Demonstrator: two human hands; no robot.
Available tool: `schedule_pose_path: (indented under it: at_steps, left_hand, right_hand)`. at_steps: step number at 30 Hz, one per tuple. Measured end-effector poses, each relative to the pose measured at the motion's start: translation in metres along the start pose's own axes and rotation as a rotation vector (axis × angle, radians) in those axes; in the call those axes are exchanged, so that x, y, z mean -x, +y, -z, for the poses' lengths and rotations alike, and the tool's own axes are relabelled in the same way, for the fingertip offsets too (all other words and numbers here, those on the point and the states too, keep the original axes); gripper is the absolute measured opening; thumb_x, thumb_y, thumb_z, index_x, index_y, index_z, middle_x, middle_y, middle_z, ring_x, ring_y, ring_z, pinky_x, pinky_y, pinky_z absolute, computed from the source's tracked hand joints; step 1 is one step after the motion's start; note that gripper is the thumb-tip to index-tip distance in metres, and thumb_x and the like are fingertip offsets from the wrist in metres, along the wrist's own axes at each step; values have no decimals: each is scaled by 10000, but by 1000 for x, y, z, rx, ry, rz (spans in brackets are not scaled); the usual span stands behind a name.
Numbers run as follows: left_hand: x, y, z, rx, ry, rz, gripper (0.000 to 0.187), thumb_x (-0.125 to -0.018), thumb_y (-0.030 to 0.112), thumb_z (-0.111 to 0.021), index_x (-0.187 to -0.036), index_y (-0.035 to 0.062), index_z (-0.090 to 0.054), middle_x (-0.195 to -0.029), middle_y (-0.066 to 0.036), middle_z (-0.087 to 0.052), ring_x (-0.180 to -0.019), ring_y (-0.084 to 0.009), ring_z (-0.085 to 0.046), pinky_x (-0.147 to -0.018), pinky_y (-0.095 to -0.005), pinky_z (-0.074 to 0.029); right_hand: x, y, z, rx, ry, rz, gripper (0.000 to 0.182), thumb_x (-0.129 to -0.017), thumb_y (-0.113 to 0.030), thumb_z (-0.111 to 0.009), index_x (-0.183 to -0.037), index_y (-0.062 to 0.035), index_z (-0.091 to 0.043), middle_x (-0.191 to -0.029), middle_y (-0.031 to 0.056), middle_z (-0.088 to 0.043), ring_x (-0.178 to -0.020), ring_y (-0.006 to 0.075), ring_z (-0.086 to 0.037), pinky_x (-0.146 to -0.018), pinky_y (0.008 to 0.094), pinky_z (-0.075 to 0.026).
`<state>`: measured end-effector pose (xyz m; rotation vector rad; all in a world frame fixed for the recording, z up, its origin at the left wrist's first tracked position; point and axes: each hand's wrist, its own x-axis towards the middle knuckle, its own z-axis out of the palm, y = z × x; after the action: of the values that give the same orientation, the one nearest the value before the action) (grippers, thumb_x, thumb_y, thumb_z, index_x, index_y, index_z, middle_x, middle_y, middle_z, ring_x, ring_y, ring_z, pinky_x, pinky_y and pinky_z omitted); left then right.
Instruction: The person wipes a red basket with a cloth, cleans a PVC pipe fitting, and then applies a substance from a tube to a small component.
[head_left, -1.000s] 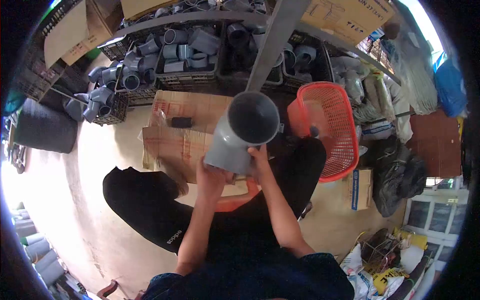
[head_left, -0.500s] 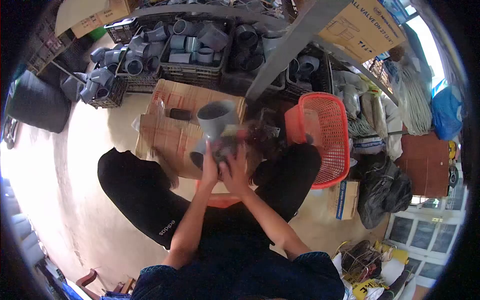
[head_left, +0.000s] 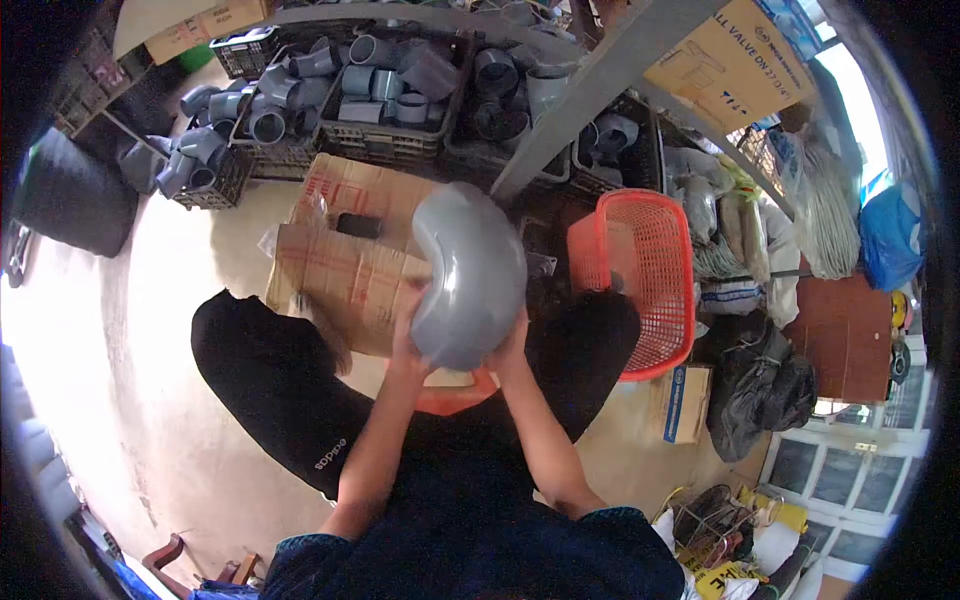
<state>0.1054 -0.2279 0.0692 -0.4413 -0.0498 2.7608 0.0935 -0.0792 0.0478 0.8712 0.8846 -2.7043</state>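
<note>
Turned over since half a second ago, the grey plastic pipe elbow (head_left: 470, 275) shows its smooth outer bend where an open mouth faced up before, and the left hand (head_left: 405, 340) and right hand (head_left: 510, 345), earlier close together, have spread to opposite sides of its lower end. Largest about it are the person's legs in black trousers (head_left: 270, 365), knees spread wide to either side. Between them lies brown cardboard (head_left: 350, 285), and the elbow is held up in front of its right-hand part (whether they touch, I cannot tell). Beyond runs a slanting grey metal beam (head_left: 600, 95). Red and perforated, a plastic basket (head_left: 672, 290) stands beside the right knee, well apart from the elbow. Past the cardboard, a black plastic crate (head_left: 388, 146) is filled with grey pipe fittings (head_left: 428, 72). Both hands grip the elbow between them, thumbs and palms against its sides, most fingers hidden. Smallest, a dark rectangular object (head_left: 358, 225) rests on the cardboard, left of the elbow.
</note>
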Motion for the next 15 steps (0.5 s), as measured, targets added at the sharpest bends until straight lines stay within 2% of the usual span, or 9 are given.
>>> schedule_pose_path:
  at_steps: [2,3,4,6,7,9,11,13,15]
  left_hand:
    - [-9,-5,22,-20,110,229,355,-955,331,-465,-1149,54,-570,-1095,-81,-636,-1025,-209,-604,-892,-395,-499]
    - [-14,-7,37,-43,253,238,340,-954,343,-471,-1137,77,-578,-1076,-59,-640,-968,-180,-622,-797,-358,-545]
    - [-16,-5,47,-48,255,248,340,-954,343,-471,-1137,77,-578,-1076,-59,-640,-968,-180,-622,-797,-358,-545]
    - [-23,9,59,-106,100,345,330,-945,355,-495,-1119,90,-584,-1047,-43,-643,-892,-161,-636,-697,-335,-566]
    - [-22,9,46,-107,98,350,330,-945,355,-495,-1119,90,-584,-1047,-43,-643,-892,-161,-636,-697,-335,-566]
    - [-18,14,23,-150,425,284,333,-926,367,-531,-1105,91,-584,-992,-36,-640,-803,-189,-636,-615,-343,-564]
    - [-14,16,23,-330,408,227,328,-933,347,-527,-1093,67,-586,-964,-42,-639,-790,-187,-628,-605,-331,-551]
    - [-12,21,33,-499,392,169,324,-940,326,-522,-1082,43,-589,-936,-47,-637,-776,-185,-621,-595,-318,-537]
    - [-18,32,54,-1480,364,-681,347,-950,315,-506,-1071,0,-591,-913,-62,-632,-779,-159,-589,-625,-301,-502]
  right_hand:
    - [0,-5,9,-22,-26,7,586,-899,-544,-416,-1261,-92,-507,-1255,98,-531,-1121,289,-502,-945,436,-413]
    - [-3,-11,10,-1,-97,38,586,-893,-551,-425,-1260,-102,-505,-1246,94,-533,-1117,279,-505,-944,429,-415]
    - [-3,-16,9,17,-168,76,585,-888,-558,-434,-1259,-111,-502,-1237,89,-535,-1112,269,-508,-943,423,-416]
    - [1,-7,2,89,-111,138,592,-884,-558,-445,-1253,-99,-499,-1236,88,-528,-1109,256,-511,-940,412,-419]
    - [5,-2,2,167,-50,184,599,-881,-559,-457,-1248,-86,-497,-1236,87,-522,-1106,243,-513,-937,401,-422]
    - [-18,14,48,140,-110,107,614,-871,-528,-503,-1279,-71,-461,-1255,97,-506,-1113,249,-507,-943,396,-419]
    - [-23,15,52,105,-179,32,643,-861,-498,-549,-1310,-55,-424,-1273,107,-489,-1120,255,-501,-949,390,-417]
    - [3,1,23,289,-168,205,744,-797,-353,-696,-1353,-15,-334,-1301,126,-461,-1162,291,-472,-988,403,-393]
    - [8,9,13,402,-74,221,820,-746,-299,-749,-1364,-9,-294,-1300,141,-458,-1181,306,-457,-1008,409,-376]
